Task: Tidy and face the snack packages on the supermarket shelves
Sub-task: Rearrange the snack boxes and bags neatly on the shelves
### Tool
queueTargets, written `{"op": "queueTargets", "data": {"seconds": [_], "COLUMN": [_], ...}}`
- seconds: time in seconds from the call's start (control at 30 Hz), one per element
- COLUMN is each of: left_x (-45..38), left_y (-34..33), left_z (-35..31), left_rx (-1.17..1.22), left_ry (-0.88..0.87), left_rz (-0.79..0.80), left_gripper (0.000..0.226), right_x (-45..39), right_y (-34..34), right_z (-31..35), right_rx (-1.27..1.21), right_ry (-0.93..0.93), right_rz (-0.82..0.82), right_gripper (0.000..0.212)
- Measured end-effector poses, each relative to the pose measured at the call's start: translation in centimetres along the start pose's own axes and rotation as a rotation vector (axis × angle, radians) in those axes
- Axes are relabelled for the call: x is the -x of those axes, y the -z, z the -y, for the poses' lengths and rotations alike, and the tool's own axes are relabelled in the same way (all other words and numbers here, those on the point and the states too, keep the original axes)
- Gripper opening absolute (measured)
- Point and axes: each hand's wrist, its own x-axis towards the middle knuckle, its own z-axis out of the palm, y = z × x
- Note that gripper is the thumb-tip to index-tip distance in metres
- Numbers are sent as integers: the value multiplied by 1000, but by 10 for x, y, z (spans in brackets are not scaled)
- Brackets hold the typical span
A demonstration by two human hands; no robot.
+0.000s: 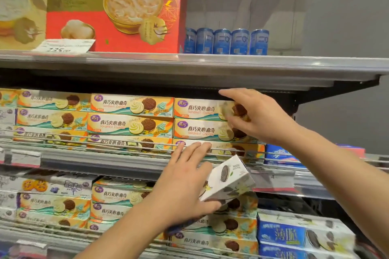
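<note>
Head view looks up at us working a supermarket shelf run. Our left hand (185, 183) holds a white cookie box (230, 178) tilted in front of the middle shelf's edge (105, 162); the thumb curls under the box's lower end while the fingers (195, 149) stretch up, their tips touching the wire rail (126, 143) and the lowest box of the stack behind it. Our right hand (252, 115) reaches to the right end of the middle shelf, fingers spread and lightly bent against the right ends of the two upper orange sandwich cookie boxes (202, 118); we cannot tell whether it grips them or only presses. Those orange boxes sit in stacks three high across the middle shelf, fronts facing out. Just right of them lies a blue package (277, 154). On the top shelf (210, 63) stand a large red gift box (117, 6) with a price tag (65, 47) before it, and a row of blue cans (227, 41). The lower shelf carries more orange boxes (113, 197) and blue-and-white cookie boxes (299, 235).
</note>
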Motion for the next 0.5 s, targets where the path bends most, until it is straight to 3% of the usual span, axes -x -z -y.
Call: {"op": "queueTargets", "data": {"seconds": [0.17,0.23,0.33,0.5], "left_x": [1,0,2,11], "left_y": [-6,-7,-8,-22], "left_z": [8,4,-9,-56], "left_rx": [77,99,151,135], "left_ry": [-23,-9,12,-99], "left_rz": [-93,-76,-48,-147], "left_gripper": [63,70,79,57], "right_x": [65,105,156,207], "right_y": [0,-10,-26,-32], "right_z": [22,32,41,38], "right_rx": [-273,-346,-507,-666], "right_ry": [-106,-173,-289,-425], "right_rz": [-321,-301,-181,-195], "right_gripper": [35,30,45,49]}}
